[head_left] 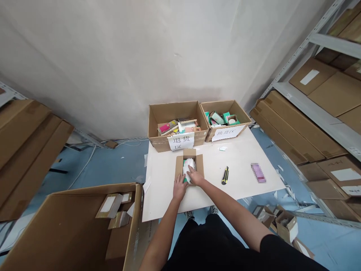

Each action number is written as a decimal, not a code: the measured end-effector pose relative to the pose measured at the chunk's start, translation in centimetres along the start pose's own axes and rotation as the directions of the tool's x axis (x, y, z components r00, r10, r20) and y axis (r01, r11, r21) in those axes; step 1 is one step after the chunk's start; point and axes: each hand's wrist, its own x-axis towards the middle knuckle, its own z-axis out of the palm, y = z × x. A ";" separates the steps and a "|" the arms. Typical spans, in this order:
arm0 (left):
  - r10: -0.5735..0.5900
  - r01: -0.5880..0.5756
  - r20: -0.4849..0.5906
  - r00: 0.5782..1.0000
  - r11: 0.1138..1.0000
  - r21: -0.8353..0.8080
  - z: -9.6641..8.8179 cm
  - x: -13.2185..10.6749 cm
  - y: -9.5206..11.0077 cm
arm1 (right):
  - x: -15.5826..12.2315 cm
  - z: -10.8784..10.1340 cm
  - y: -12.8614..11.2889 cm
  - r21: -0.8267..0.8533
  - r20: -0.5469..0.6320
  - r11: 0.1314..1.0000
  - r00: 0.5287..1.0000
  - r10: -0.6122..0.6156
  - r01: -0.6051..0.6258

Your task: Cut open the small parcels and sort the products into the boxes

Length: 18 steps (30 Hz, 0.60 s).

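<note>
- Set on the bench [211,158], at the clock's centre, with 12 toward the wall: small carton [199,165], flaps folded out at 9, 12 and 3, white bundle [189,163] inside, green piece [185,180] peeping out at 7.
- Resting at 7 with left hand [179,186], fingers a little apart over the carton's side; cannot tell whether pinching.
- Reaching in from 4 with right hand [196,177], fingers on the white bundle; cannot tell whether pinching or just pressing.
- Probably light and soft in the bundle, easily crumpled; likely stiffer in the cardboard, bendy at the flaps. Cannot tell how fragile underneath.
- Best steadied low by the walls at 9 and 3; bundle best taken by both long sides.
- Tight toward 12, with left labelled box [158,144] just beyond the flap; right labelled box [222,106] at 1.
- Roomier toward 3, as far as the cutter [225,175], with pink packet [258,172] farther out.
- Near at 6: bench edge. Beside the bench at 8: large carton [93,192], its rim worth keeping elbows off.
</note>
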 end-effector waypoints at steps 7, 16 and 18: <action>0.012 -0.013 -0.011 1.000 0.987 -0.161 1.5 -0.9 -1.9 | 1.3 0.4 -1.9 -0.135 0.002 0.986 0.995 0.103 -0.102; -0.059 0.059 0.009 0.998 0.969 -0.240 1.7 0.0 -0.1 | -1.0 -6.2 -0.3 -0.010 -0.396 0.984 0.904 0.161 -0.180; -0.069 0.072 0.019 0.997 0.969 -0.237 1.7 0.2 0.2 | -0.4 -8.1 0.0 0.001 -0.461 0.968 0.859 0.223 -0.251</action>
